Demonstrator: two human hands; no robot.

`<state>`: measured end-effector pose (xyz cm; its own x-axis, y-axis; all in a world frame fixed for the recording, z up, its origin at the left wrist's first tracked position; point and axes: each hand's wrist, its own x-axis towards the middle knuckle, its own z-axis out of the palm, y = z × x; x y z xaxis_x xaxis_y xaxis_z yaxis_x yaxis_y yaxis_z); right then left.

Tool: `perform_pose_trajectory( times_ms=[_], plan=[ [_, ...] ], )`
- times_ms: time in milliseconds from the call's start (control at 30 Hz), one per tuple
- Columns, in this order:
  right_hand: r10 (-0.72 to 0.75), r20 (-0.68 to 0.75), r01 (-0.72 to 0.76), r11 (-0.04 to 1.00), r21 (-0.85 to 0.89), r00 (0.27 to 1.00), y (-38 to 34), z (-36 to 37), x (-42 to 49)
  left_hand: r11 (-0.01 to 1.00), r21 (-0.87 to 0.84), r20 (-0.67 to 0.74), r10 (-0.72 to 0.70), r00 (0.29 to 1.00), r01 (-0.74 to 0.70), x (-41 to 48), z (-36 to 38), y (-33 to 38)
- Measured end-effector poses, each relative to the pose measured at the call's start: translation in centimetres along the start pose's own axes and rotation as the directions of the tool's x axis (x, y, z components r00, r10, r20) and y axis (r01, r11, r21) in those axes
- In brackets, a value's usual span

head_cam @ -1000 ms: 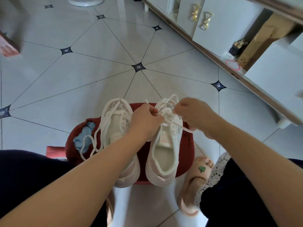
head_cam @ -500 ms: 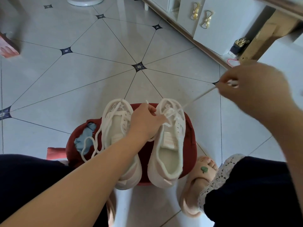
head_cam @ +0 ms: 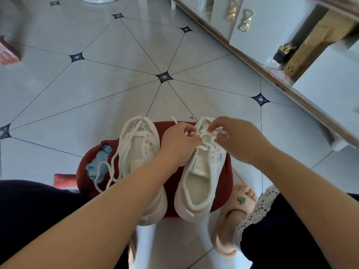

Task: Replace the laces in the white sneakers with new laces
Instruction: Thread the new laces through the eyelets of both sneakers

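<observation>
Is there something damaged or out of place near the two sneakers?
Yes. The red stool has a torn cover at its left edge, with blue padding showing. A loose lace from the left sneaker trails across that tear.

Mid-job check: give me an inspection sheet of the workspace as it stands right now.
Surface: red stool on the tiled floor, carrying both shoes.
Job's things: left-side sneaker, its loose lace trailing off over the stool's left side; right-side sneaker, its working lace at the eyelets near the toe end.
Clutter: blue cloth at the stool's left edge.
Grippers: left hand and right hand each pinch the working lace over the right-side sneaker.
Cables: nothing seen.
Surroundings: white cabinet with gold bow handles at upper right; slippered foot beside the stool.
</observation>
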<state>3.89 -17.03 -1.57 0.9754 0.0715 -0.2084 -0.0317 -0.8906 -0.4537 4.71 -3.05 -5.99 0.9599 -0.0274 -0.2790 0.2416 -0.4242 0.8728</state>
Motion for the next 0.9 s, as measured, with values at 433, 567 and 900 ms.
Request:
perform_pose_trajectory(
  times_ms=[433,567,900],
  plan=[
    [-0.020,-0.035,0.022,0.998,0.062,0.999,-1.2,-0.3,-0.2,0.989,0.130,-0.095,0.087,0.992,-0.074,-0.2,-0.3,0.2],
    [0.052,0.088,-0.086,0.898,0.431,0.995,-0.7,-4.9,-1.6,0.994,0.107,-0.128,0.047,0.991,-0.033,0.2,-1.0,0.1],
    [-0.235,0.385,0.012,0.866,0.500,0.892,0.3,-7.1,-4.4,1.000,-0.004,-0.072,0.012,0.997,-0.012,0.0,-0.5,-0.1]
  ],
)
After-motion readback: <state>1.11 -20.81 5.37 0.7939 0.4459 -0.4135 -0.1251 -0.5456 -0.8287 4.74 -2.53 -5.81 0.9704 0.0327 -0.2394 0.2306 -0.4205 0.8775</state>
